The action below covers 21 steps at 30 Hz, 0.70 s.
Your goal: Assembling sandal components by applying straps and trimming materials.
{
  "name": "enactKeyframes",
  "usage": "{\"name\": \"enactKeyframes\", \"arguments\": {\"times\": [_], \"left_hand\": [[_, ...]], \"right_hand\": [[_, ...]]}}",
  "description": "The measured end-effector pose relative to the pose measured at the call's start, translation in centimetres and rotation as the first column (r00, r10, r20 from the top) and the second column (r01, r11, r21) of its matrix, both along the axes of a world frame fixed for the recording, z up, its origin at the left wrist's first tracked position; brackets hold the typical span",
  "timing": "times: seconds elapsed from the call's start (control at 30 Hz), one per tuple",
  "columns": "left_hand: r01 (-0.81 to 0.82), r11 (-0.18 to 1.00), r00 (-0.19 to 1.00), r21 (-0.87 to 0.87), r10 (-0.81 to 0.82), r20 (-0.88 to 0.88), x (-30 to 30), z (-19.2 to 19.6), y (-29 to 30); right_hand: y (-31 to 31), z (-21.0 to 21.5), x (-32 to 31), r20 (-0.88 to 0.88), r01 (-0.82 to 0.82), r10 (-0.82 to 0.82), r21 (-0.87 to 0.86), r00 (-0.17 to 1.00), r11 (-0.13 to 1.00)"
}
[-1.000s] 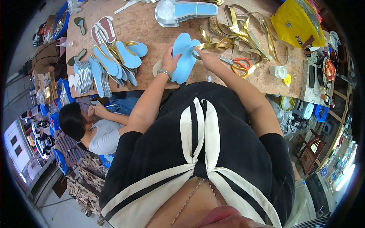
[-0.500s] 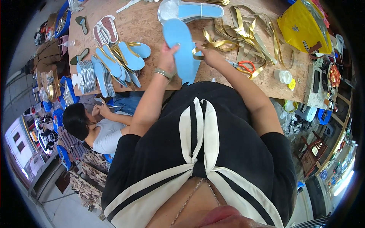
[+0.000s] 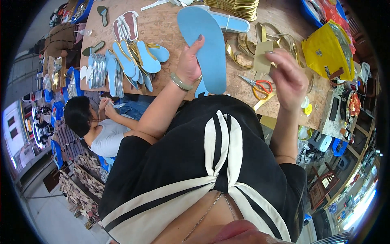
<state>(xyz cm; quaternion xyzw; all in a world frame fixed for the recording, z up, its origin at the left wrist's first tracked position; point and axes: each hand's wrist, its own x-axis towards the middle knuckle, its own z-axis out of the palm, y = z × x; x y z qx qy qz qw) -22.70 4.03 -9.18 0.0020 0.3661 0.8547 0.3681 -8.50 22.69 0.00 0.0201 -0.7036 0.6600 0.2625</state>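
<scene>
My left hand (image 3: pixel 189 65) grips a pale blue insole (image 3: pixel 209 51) upright over the table's near edge, thumb on its face. A bit of gold shows beside that hand. Part of another blue insole (image 3: pixel 201 87) pokes out behind it. My right hand (image 3: pixel 289 79) is raised to the right with its fingers curled, closed at the edge of a flat tan-gold strap (image 3: pixel 263 56). The palm hides part of its grip. Just below lie orange-handled scissors (image 3: pixel 262 88), blades pointing left. Behind the strap, loose gold straps (image 3: pixel 239 49) lie tangled.
Stacked blue insoles (image 3: pixel 96 71) and gold-strapped ones (image 3: pixel 146 59) cover the table's left. Behind stand a tied blue bundle (image 3: pixel 235 22) and a gold stack (image 3: pixel 239 7). A yellow bag (image 3: pixel 327 49) stands right, near a yellow lid (image 3: pixel 308 109). A person (image 3: pixel 107 130) sits at left.
My right hand has moved right and up from beside the insole, where it held a looped gold strap. The insole has swung right and turned its face more toward me. The view has shifted slightly.
</scene>
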Motion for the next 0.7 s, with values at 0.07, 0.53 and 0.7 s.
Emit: {"name": "enactKeyframes", "arguments": {"times": [0.07,0.53,0.7], "left_hand": [[-0.005,1.000,1.000,0.015,0.006,-0.023,1.0,1.2,0.7],[-0.151,0.987,0.972,0.058,0.159,-0.173,7.5,4.9,-0.3],[-0.143,0.988,0.962,0.054,0.151,-0.228,8.5,5.2,-1.8]], "right_hand": [[0.4,-1.2,-0.2,-0.010,0.032,-0.034,-0.135,0.999,0.990],[-4.8,-3.6,-1.6,0.231,0.093,0.061,-0.600,0.971,0.794],[-6.0,-3.5,-0.8,0.259,0.067,0.109,-0.586,0.960,0.807]]}}
